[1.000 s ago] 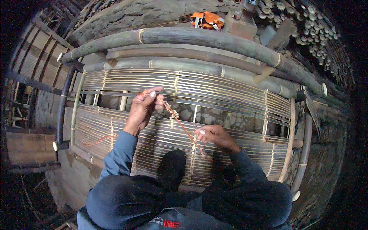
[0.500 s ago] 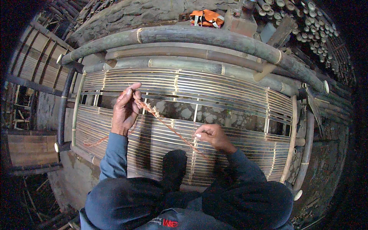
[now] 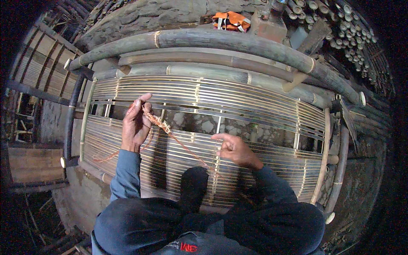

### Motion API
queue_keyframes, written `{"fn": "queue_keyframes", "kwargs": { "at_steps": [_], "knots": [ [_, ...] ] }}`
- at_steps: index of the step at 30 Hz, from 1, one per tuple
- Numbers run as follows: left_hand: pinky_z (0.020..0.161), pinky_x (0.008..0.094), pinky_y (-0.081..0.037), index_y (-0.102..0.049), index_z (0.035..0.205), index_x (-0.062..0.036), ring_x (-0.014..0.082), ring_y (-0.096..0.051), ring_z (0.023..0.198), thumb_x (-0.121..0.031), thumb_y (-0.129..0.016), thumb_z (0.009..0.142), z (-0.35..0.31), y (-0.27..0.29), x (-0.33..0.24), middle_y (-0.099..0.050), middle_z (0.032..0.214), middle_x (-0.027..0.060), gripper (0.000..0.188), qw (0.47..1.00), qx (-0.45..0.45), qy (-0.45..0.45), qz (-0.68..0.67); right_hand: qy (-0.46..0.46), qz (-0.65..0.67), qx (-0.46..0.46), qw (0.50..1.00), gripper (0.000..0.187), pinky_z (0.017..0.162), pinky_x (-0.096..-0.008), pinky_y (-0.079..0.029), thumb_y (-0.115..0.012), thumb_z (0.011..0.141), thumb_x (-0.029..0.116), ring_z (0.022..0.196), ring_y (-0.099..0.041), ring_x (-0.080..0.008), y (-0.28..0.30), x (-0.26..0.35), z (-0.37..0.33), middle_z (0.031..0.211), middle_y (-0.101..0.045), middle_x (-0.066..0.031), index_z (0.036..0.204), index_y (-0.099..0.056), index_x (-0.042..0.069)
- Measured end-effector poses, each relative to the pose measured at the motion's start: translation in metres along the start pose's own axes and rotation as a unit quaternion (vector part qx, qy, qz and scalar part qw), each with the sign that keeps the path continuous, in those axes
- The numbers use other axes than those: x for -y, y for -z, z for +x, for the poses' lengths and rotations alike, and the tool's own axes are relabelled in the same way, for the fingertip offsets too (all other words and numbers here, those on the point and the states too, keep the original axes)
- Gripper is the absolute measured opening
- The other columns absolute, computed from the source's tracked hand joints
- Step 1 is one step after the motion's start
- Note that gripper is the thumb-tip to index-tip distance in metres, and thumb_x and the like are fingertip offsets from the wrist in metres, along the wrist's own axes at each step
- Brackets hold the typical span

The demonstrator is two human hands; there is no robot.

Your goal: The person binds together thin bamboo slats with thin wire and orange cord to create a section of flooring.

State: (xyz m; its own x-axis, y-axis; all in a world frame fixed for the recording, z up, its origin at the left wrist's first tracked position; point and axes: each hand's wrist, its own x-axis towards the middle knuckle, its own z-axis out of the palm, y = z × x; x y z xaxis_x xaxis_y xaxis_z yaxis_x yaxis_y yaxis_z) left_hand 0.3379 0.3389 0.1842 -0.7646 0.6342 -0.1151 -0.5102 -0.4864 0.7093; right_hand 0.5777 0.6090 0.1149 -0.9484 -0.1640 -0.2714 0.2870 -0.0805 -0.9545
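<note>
A length of reddish-orange twine (image 3: 160, 122), knotted and frayed along its upper part, is pinched between the thumb and fingers of my left hand (image 3: 136, 127). One strand slants down to the right over the bamboo slat panel (image 3: 263, 155); another loops below the left hand and lies toward the panel's left side. My right hand (image 3: 239, 152) hovers over the slats, right of the strand's lower end. Its index finger points left with the thumb apart below it, and I make out nothing between them. The other fingers are partly curled.
Thick bamboo poles (image 3: 233, 41) frame the panel's far side. Between its slat bands a gap shows stony ground (image 3: 208, 125). Beyond lie an orange bag (image 3: 231, 20) and stacked bamboo (image 3: 346, 34). Another slatted piece (image 3: 44, 63) stands at left; my knees are at the near edge.
My right thumb and index finger have spread apart from a pinch. The left hand has shifted slightly left with the twine, and the slanting strand has moved a little left.
</note>
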Motion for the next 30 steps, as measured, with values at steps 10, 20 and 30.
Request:
{"fn": "queue_keyframes", "kwargs": {
  "at_steps": [10, 20, 30],
  "knots": [
    [0.076, 0.0330, -0.044, -0.052, 0.135, 0.0002, 0.0134, -0.049, 0.073, -0.027, -0.044, 0.107, -0.015, -0.031, -0.017, -0.055, 0.082, 0.0011, 0.040, 0.999, 0.019, -0.023, -0.024, -0.007, -0.029, 0.029, 0.999, 0.063, 0.059, -0.0238, -0.038, -0.074, 0.090, 0.010, 0.063, -0.043, -0.0043, -0.035, 0.002, 0.016, 0.067, -0.045, 0.0071, 0.146, -0.047, 0.002],
    [0.085, 0.0387, -0.052, -0.051, 0.137, 0.0005, 0.0166, -0.058, 0.081, -0.025, -0.042, 0.108, -0.024, 0.015, -0.026, -0.059, 0.087, 0.0030, 0.040, 0.998, -0.006, -0.050, -0.026, -0.009, 0.126, 0.000, 0.992, 0.016, 0.071, -0.0296, -0.052, -0.062, 0.098, 0.015, 0.075, -0.063, -0.0141, -0.002, -0.026, 0.005, 0.080, -0.066, -0.0041, 0.100, -0.065, 0.000],
    [0.077, 0.0247, -0.055, -0.058, 0.127, 0.0053, 0.0130, -0.063, 0.082, -0.025, -0.055, 0.103, -0.044, 0.067, -0.021, -0.066, 0.091, 0.0068, 0.039, 0.996, -0.084, -0.018, -0.038, -0.017, 0.104, -0.104, 0.989, 0.021, 0.054, -0.0210, -0.039, -0.066, 0.096, 0.024, 0.059, -0.049, -0.0040, 0.048, 0.000, -0.015, 0.071, -0.056, 0.0037, 0.097, -0.066, 0.003]
  ]
}}
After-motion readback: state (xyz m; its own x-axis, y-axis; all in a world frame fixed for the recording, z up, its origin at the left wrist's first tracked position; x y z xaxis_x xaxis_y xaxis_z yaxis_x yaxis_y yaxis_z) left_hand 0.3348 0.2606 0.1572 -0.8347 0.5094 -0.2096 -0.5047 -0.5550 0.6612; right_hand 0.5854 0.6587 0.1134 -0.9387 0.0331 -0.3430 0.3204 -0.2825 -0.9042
